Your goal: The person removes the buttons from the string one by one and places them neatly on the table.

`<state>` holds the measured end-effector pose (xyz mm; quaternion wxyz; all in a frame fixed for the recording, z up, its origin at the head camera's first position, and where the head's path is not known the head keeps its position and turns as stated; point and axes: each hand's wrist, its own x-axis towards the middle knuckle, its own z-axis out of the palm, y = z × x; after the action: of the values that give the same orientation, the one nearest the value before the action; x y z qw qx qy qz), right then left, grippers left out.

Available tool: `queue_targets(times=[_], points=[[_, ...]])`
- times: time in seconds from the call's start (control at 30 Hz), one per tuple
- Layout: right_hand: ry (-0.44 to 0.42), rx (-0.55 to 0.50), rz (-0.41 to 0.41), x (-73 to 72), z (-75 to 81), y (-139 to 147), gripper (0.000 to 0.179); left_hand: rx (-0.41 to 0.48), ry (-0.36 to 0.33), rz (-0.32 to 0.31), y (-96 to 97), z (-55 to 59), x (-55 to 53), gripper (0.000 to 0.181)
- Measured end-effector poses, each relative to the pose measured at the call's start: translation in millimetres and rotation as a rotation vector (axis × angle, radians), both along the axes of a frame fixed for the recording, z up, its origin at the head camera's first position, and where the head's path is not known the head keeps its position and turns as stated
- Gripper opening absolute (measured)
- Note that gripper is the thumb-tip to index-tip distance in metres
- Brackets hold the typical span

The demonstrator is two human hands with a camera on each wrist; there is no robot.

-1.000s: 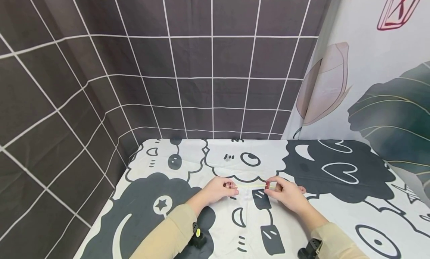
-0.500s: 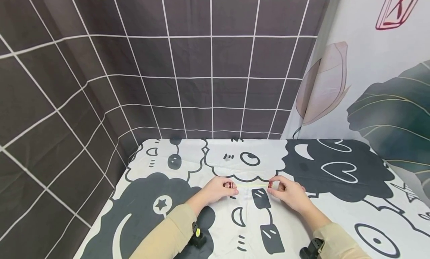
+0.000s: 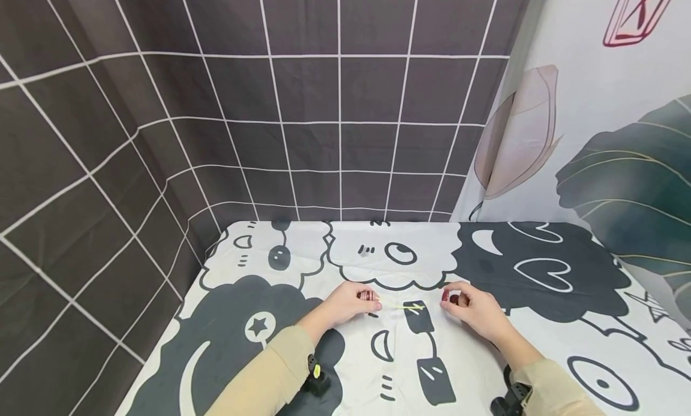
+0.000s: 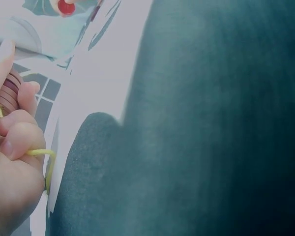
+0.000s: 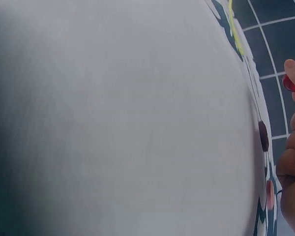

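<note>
Above the cloth, my left hand (image 3: 351, 303) holds a stack of brownish-red, button-like discs (image 4: 10, 92). A thin yellow cord (image 3: 402, 307) runs from this hand toward the right, its tip apart from the other hand. Another piece of the yellow cord hangs in a loop below the left fingers in the left wrist view. My right hand (image 3: 477, 311) pinches a red button-like disc (image 3: 445, 295) between thumb and fingertip. A dark brown disc (image 5: 263, 136) and a pinkish disc (image 5: 270, 194) lie on the cloth near the right hand. Whether the discs have holes is too small to tell.
A white cloth (image 3: 356, 332) with dark cartoon prints covers the table. Behind it hangs a dark grey curtain (image 3: 372, 146) with white grid lines, and a white leaf-printed curtain (image 3: 583, 92) hangs at the right. Both wrists wear small black cameras.
My right hand has moved right with the red disc, away from the left hand. The cord, earlier stretched between both hands, now has a loose right end. The left hand has stayed nearly still.
</note>
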<state>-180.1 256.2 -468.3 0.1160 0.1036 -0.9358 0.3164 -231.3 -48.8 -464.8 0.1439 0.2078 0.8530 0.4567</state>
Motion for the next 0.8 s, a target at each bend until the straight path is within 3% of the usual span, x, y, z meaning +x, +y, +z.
queue_targets(times=[0.33, 0.57, 0.8], points=[[0.048, 0.01, -0.018, 1.0, -0.3, 11.3, 0.026, 0.007, -0.01, 0.009, -0.3, 0.9, -0.3, 0.021], [-0.01, 0.006, -0.07, 2.0, 2.1, 17.5, 0.026, 0.001, -0.011, 0.01, 0.0, 0.6, -0.8, 0.022], [-0.044, 0.034, -0.072, 4.8, 3.8, 24.6, 0.031, 0.016, -0.025, 0.015, 0.2, 0.1, -0.6, 0.021]])
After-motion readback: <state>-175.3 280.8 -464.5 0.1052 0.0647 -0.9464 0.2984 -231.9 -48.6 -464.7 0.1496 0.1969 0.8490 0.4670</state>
